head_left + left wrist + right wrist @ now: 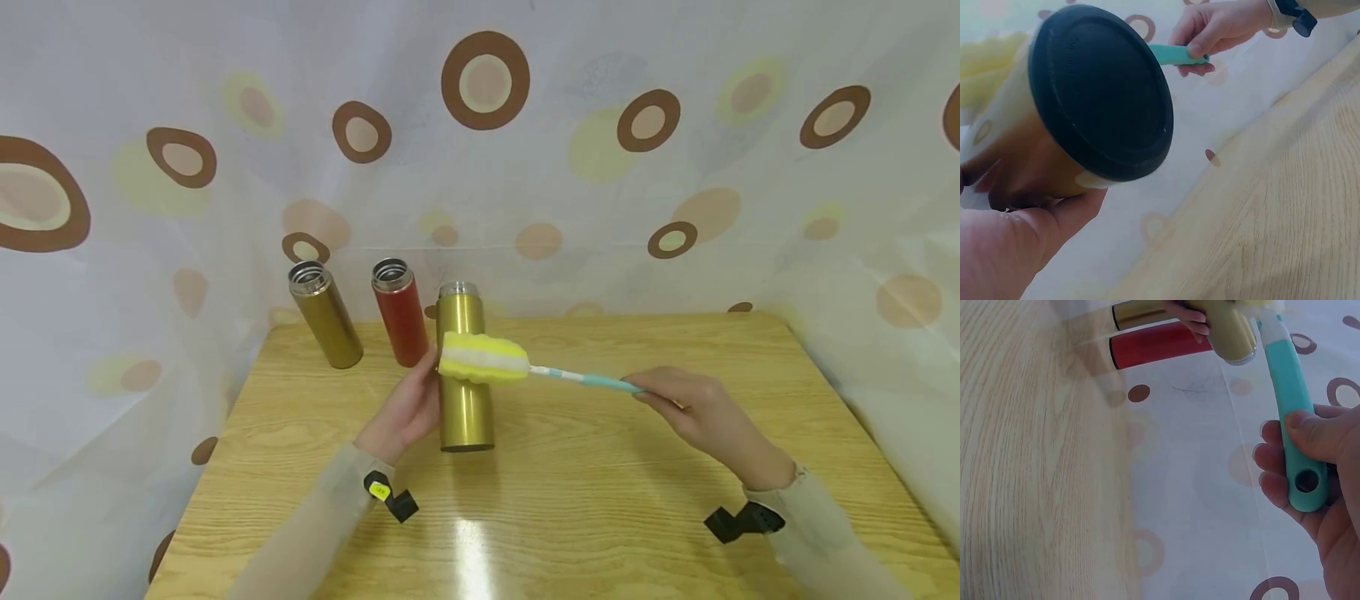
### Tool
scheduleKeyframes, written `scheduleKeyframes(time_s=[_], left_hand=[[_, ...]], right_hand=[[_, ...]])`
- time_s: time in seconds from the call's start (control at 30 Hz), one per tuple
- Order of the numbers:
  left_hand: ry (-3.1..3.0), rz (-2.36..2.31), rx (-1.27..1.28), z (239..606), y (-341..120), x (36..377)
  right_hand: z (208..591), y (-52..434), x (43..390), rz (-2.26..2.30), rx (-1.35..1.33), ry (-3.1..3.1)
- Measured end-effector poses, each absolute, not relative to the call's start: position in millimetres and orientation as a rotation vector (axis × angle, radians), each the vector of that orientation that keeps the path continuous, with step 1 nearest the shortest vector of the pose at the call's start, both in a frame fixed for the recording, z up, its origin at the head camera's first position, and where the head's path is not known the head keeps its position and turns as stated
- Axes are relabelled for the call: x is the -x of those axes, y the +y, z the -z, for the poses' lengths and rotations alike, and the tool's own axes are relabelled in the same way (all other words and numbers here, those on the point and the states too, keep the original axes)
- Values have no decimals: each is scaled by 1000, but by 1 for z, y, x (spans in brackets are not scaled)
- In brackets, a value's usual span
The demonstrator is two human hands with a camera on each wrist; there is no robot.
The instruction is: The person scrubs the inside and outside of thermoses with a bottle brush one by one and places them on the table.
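A gold thermos bottle (465, 417) is gripped by my left hand (408, 408), raised above the table with its steel mouth tilted away. Its black base (1104, 94) faces the left wrist camera. My right hand (690, 404) holds a bottle brush by its turquoise handle (1291, 394), thumb on top and fingers beneath. The brush's yellow and white sponge head (483, 358) lies across the front of the bottle in the head view; whether it touches the side cannot be told. Part of my left hand is hidden behind the bottle.
A red thermos bottle (405, 321) and another gold thermos bottle (330, 321), both without lids, stand upright at the back left of the wooden table (600, 500). A patterned curtain (555, 192) hangs behind the table and along its sides.
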State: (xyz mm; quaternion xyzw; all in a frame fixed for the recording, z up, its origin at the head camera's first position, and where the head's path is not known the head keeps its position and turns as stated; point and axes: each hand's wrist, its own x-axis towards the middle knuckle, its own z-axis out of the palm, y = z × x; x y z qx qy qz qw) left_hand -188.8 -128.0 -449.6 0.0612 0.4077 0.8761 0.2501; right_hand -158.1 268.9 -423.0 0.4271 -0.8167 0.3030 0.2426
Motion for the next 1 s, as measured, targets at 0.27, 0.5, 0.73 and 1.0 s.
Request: scheduleKeyframes(time_s=[0.27, 0.5, 0.73, 1.0], left_hand=[[1154, -2431, -123, 451, -132, 193], [1132, -2447, -69, 453, -130, 194], [1220, -2328, -174, 460, -125, 190], [1184, -2262, -256, 461, -123, 185]], right_hand=[[423, 275, 156, -902, -1337, -2253], [419, 277, 156, -905, -1315, -2231], [414, 276, 159, -802, -1007, -2254], [410, 266, 163, -781, -942, -2195]])
